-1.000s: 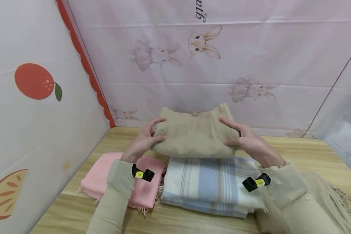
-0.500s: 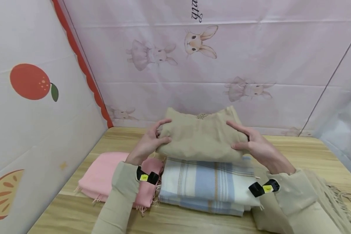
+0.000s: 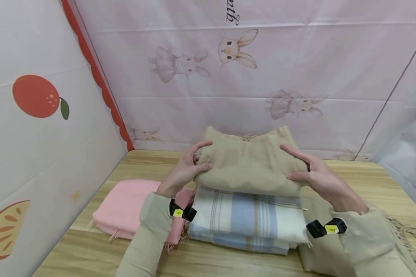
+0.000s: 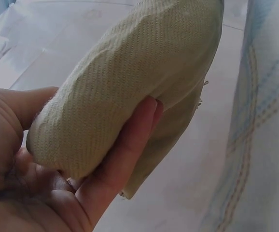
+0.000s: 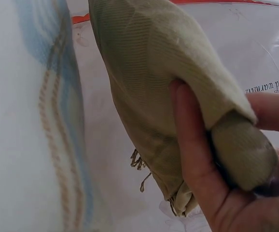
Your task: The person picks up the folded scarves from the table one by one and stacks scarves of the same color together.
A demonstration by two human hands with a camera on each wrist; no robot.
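Note:
A folded beige scarf with fringe at its far edge is held up between both hands. My left hand grips its left end; in the left wrist view the thumb and fingers wrap round the woven fold. At the other end my right hand pinches the fold, fingers on one face and thumb on the other. Below and just in front of it lies a folded blue and white plaid scarf, its back part hidden by the beige one. Whether the two touch I cannot tell.
A folded pink scarf lies left of the plaid one, partly behind the left sleeve. Another beige fringed cloth lies on the wooden table at the right, under the right forearm. A printed cloth wall stands behind the table.
Both hands have carried the beige scarf to the right, and slightly lower, over the plaid scarf. The grip looks the same. The pink and plaid scarves have stayed in place.

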